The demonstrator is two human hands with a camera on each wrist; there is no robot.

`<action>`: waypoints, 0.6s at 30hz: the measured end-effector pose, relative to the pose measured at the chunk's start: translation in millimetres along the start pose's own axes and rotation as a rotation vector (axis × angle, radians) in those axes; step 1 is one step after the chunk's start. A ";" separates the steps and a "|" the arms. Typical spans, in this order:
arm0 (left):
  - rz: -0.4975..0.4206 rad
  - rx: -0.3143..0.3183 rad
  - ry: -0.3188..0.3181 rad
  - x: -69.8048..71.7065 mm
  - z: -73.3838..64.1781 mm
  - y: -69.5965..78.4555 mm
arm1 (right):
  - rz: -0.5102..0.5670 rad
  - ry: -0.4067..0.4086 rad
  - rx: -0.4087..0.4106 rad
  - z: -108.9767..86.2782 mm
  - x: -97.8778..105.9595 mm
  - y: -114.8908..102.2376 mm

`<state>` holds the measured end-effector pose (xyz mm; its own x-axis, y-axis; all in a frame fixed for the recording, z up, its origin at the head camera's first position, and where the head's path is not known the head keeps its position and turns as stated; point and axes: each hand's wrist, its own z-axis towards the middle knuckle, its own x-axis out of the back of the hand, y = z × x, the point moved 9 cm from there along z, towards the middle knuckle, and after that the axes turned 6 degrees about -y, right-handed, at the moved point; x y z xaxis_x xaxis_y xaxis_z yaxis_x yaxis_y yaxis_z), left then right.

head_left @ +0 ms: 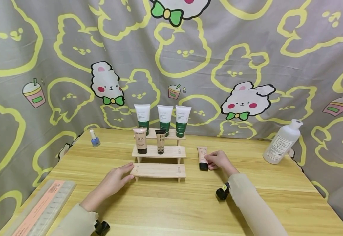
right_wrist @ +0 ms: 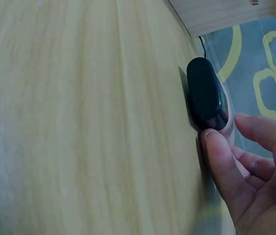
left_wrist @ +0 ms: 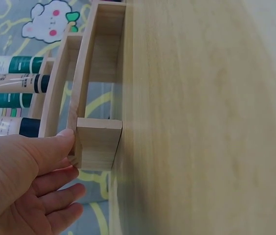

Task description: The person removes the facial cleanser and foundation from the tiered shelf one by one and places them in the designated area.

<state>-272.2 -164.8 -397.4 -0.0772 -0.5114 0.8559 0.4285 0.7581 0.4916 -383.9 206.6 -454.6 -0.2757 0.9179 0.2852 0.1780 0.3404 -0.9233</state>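
My left hand (head_left: pixel 118 177) holds the left end of the lowest tier of a three-tier wooden display stand (head_left: pixel 159 170). In the left wrist view, the thumb and index finger meet the plank's corner while the other fingers hang loosely curled. To the stand's right, a pink BB cream tube (head_left: pixel 202 158) has its black cap (right_wrist: pixel 204 88) facing me. My right hand (head_left: pixel 220 160) pinches that tube by its right side; whether it touches the table is hard to tell. Another BB cream tube (head_left: pixel 140 141) and a small black-topped tube (head_left: pixel 160 142) stand on the middle tier.
Three white-and-green tubes (head_left: pixel 165 119) stand on the top tier. A blue nail polish bottle (head_left: pixel 95 139) is at back left, a long clear case with a pink label (head_left: pixel 39 209) at front left. The large white bottle (head_left: pixel 283 141) stands far right. A patterned curtain (head_left: pixel 186 46) hangs behind.
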 end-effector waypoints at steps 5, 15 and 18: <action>0.001 0.000 0.001 0.5 -0.2 0.2 | -0.012 0.046 -0.043 1.6 3.3 3.7; -0.006 0.013 -0.009 -3.2 0.7 -5.0 | -0.077 0.062 0.035 -8.7 16.2 -31.5; -0.007 0.015 -0.013 -3.6 1.2 -5.8 | -0.100 0.055 0.095 -13.8 16.3 -52.6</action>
<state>-275.5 -166.9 -403.2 -0.0924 -0.5115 0.8543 0.4147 0.7602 0.5001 -384.7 206.4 -397.8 -0.2346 0.8912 0.3883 0.0613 0.4122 -0.9090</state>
